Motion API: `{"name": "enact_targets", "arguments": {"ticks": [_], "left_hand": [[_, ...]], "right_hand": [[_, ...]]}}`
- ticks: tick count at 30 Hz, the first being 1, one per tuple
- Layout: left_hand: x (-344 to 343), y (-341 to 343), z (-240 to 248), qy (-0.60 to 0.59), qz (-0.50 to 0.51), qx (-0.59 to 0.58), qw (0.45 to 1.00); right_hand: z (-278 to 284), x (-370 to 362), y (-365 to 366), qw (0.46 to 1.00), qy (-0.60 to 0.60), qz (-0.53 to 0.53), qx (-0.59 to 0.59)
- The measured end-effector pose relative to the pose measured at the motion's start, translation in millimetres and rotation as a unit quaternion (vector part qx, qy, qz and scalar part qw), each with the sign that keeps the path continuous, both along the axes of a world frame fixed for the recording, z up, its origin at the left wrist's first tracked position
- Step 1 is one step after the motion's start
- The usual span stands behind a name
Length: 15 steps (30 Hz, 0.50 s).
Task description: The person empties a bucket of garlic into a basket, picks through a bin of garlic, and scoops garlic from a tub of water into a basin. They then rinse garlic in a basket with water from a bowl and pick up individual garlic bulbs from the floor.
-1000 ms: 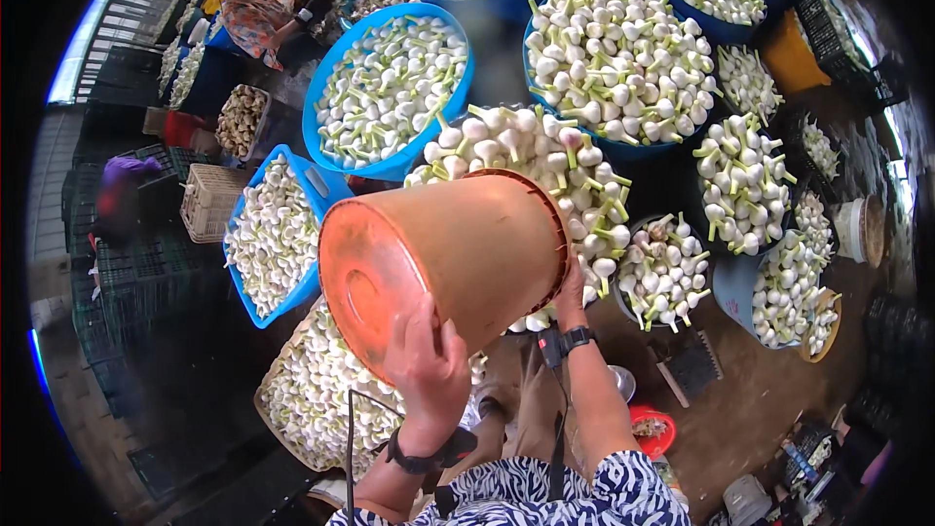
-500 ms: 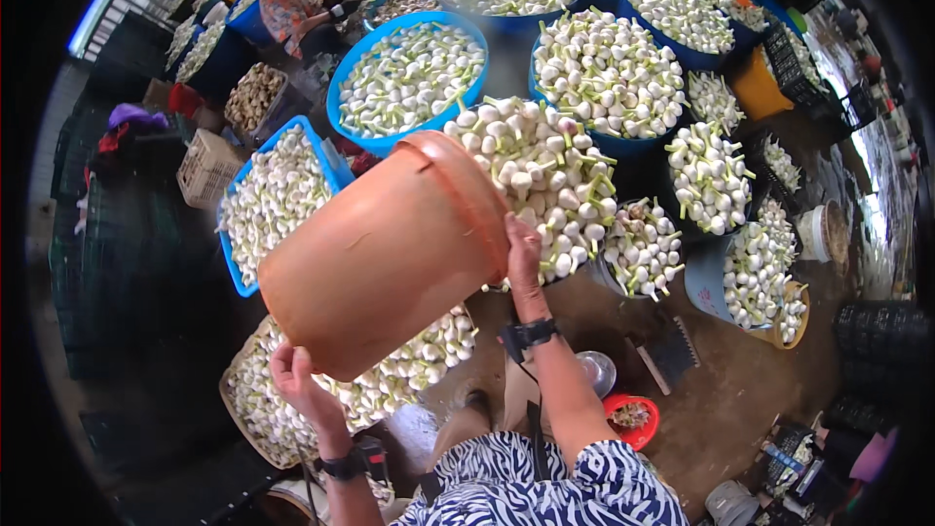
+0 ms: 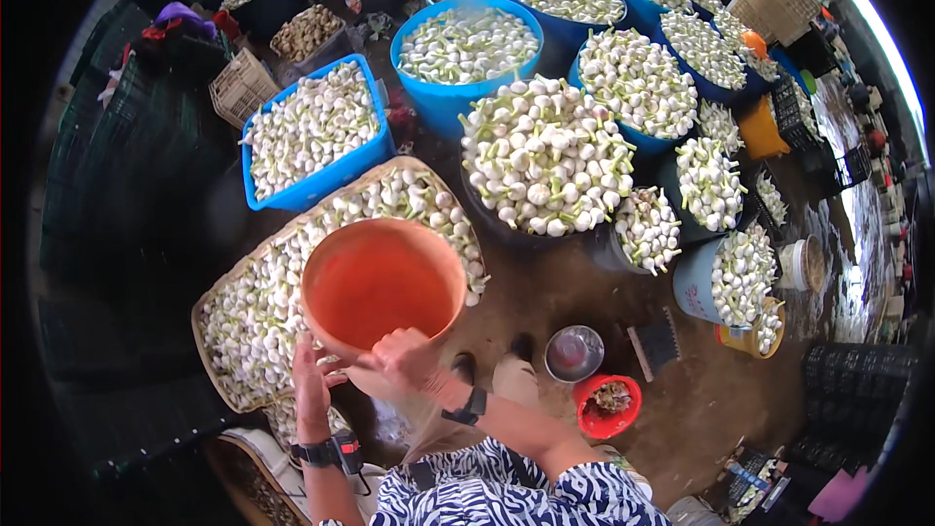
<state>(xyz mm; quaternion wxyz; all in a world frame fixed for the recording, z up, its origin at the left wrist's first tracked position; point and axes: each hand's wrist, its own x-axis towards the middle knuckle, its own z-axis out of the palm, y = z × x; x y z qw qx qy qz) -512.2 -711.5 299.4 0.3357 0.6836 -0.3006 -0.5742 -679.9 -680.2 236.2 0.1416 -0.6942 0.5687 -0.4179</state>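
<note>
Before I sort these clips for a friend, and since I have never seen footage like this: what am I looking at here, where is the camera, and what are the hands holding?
The picture comes from a wide fisheye camera worn on a person's head, looking down, so straight edges bend near the rim. No machine is involved: the two forearms entering from the bottom are the wearer's own. The left hand and right hand both hold the near rim of an empty orange bucket, its mouth facing the camera. Under it sits a flat woven basket filled with white bulbs with green stems. Around it on the wet ground stand a blue rectangular crate and many round blue tubs, all heaped with the same bulbs. By the wearer's feet are a small metal bowl and a small red bowl. Another person sits at the top.
</note>
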Motion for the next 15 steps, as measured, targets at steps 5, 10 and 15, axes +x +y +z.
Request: {"name": "enact_targets", "arguments": {"ticks": [5,10,15], "left_hand": [[68,64,-55,-0.054,0.076,0.052,0.994],[109,154,-90,-0.011,0.257,0.074,0.964],[121,214,-127,-0.047,0.332,0.115,0.935]], "right_hand": [[-29,55,51,0.978,-0.052,0.2,0.014],[-49,-5,55,0.951,-0.188,0.238,0.055],[-146,-172,13,0.982,-0.019,-0.076,0.174]]}}
